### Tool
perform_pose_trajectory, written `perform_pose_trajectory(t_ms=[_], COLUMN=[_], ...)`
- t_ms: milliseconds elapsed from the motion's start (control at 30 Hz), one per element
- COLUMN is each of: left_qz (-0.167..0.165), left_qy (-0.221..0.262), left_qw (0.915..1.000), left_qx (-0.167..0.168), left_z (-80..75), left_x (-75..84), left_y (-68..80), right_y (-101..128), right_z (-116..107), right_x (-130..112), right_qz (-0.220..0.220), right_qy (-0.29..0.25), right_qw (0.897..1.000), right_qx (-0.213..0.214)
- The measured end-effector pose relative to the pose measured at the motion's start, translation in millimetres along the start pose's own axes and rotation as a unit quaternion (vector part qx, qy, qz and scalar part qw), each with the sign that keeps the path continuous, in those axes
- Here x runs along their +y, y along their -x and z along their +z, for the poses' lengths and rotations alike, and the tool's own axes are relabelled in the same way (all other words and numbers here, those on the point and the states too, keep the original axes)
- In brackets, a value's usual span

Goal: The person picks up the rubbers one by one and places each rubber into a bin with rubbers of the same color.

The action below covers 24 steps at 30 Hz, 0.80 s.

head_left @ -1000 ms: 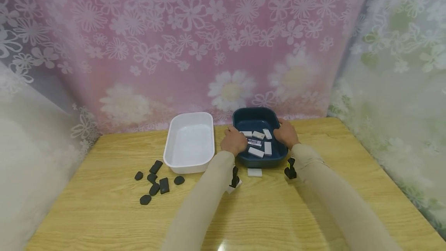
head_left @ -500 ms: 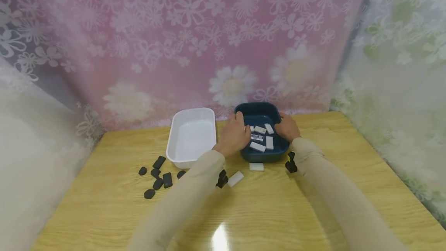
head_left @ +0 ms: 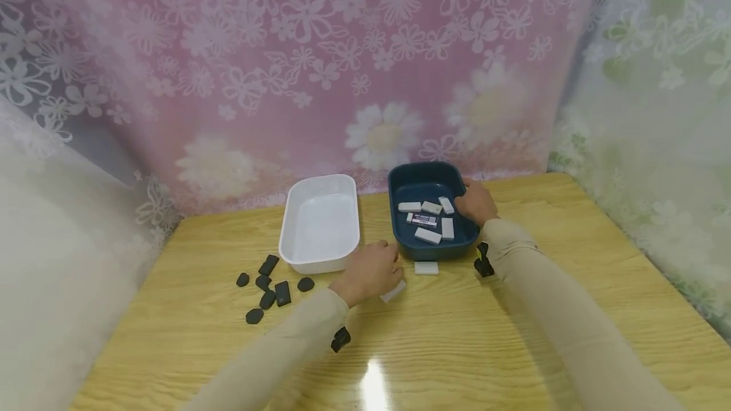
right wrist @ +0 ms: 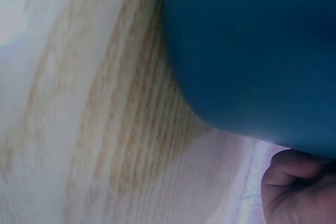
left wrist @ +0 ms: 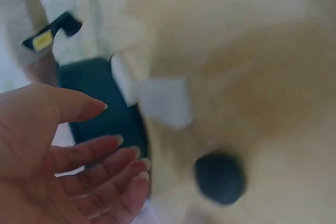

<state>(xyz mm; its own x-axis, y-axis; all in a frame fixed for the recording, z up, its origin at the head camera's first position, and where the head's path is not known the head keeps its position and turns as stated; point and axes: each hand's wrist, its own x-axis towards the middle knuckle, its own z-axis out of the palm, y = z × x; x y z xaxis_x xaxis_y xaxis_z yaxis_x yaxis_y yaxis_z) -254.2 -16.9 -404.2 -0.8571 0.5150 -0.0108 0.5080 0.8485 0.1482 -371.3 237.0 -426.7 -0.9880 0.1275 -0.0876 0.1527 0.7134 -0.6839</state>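
My left hand (head_left: 370,273) hovers low over the table, beside a white eraser (head_left: 394,291) that it partly overlaps in the head view. Seen from the left wrist, its fingers (left wrist: 105,174) are loosely bent, thumb apart, with nothing between them. My right hand (head_left: 478,202) grips the right rim of a dark blue basin (head_left: 440,250), thumb over the inside. Several white erasers (head_left: 428,235) lie in the basin, one in a dark printed sleeve (head_left: 425,219). Another white eraser (head_left: 426,268) lies on the table just in front of it.
A white basin (head_left: 320,266) stands left of the blue one. Several black pieces, some rounded and some rectangular (head_left: 282,293), are scattered on the wooden table (head_left: 457,347) in front of it. A pink flowered curtain (head_left: 257,113) hangs behind the table.
My left hand has let go of the blue basin's left rim and come down and toward me, beside the loose eraser. The right hand stays on the basin's rim.
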Motion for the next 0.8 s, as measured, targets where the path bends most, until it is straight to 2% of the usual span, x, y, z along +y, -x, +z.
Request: perform_pose_trajectory(t_ms=[167, 267, 500, 667, 800], left_qz=[0.018, 0.015, 0.01, 0.003, 0.011], left_qy=[-0.017, -0.023, -0.015, -0.017, -0.023], left_qw=[0.9994, 0.9992, 0.9998, 0.9996, 0.9993], left_qx=[-0.023, -0.028, 0.008, 0.021, 0.026], left_z=[18.4, 24.3, 27.5, 27.3, 28.1], left_x=[6.2, 10.3, 13.5, 14.4, 15.4], left_y=[11.1, 14.6, 17.9, 19.8, 21.9], right_y=[-1, -1, 0, 0, 1], right_z=[0, 1, -1, 0, 2], right_x=[1, 1, -2, -2, 0], right_qz=[0.001, 0.0, 0.014, 0.017, 0.022], right_qy=[0.008, 0.008, 0.002, 0.002, 0.008], right_qw=[1.0, 1.0, 1.0, 1.0, 1.0], right_qx=[0.002, 0.006, 0.003, 0.007, 0.006])
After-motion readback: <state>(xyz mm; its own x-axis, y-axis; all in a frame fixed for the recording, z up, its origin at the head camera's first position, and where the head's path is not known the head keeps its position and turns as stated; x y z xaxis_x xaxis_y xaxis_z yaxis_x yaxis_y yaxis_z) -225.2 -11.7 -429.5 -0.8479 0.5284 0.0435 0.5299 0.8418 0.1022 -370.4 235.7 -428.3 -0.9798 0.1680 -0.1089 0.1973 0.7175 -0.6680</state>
